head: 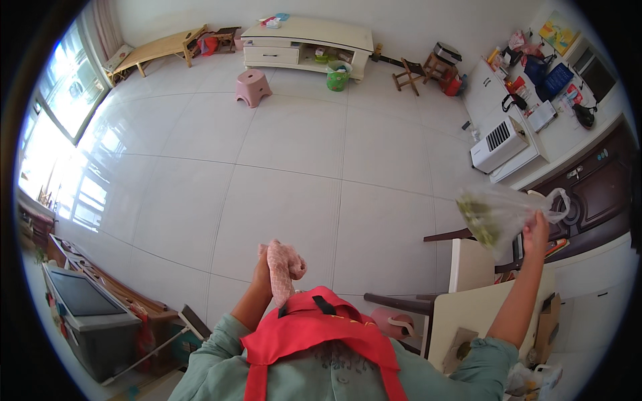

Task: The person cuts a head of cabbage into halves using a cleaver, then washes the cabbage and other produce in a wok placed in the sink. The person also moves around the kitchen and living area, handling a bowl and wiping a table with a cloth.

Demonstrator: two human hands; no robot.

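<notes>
A pink patterned cloth (282, 268) is bunched in my left hand (262, 273), just above the bib of the red apron (321, 326). Out to the right, my right hand (536, 233) grips the gathered neck of a clear plastic bag (509, 205). Green items that look like vegetables (479, 215) lie in the low left part of the bag. The bag's loop handles stick out above my fingers. Below the bag is the end of a pale table (464, 265).
A cream table (451, 311) and dark chair legs (396, 302) are close on my right. A grey bin (100, 346) and a long-handled tool (150, 351) stand at lower left. Farther off are a pink stool (252, 85), a green basket (337, 80) and a white air cooler (496, 145).
</notes>
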